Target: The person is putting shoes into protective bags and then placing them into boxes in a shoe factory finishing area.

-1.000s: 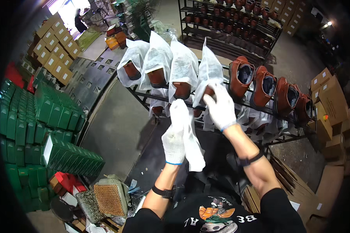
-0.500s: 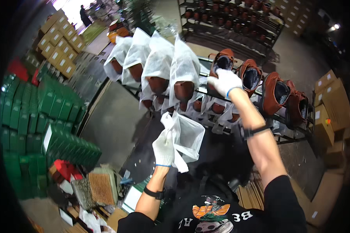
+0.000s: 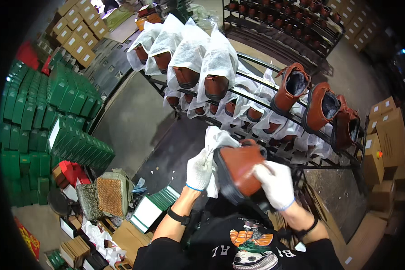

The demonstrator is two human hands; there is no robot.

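In front of my body my gloved right hand (image 3: 276, 183) grips a reddish-brown leather shoe (image 3: 242, 167) with a dark sole. My gloved left hand (image 3: 200, 170) is closed on a white fabric shoe bag (image 3: 217, 137), which touches the toe side of the shoe. How far the bag reaches over the shoe I cannot tell. Beyond my hands runs a black metal rack (image 3: 252, 100). On its top left stand several brown shoes covered by white bags (image 3: 218, 63). Uncovered brown shoes (image 3: 320, 108) with dark fuzzy lining stand on its top right. More bagged shoes (image 3: 254, 113) fill the lower tier.
Stacked green shoeboxes (image 3: 67, 108) rise at the left. A seat cushion (image 3: 112, 191) and loose paper lie low on the left, beside a row of green-and-white boxes (image 3: 155, 209). Brown cartons (image 3: 389, 135) stand at the right. Another shoe rack (image 3: 279, 36) is at the back.
My right hand has taken a shoe off the rack and brought it down to the bag in my left hand. The view has shifted a little.
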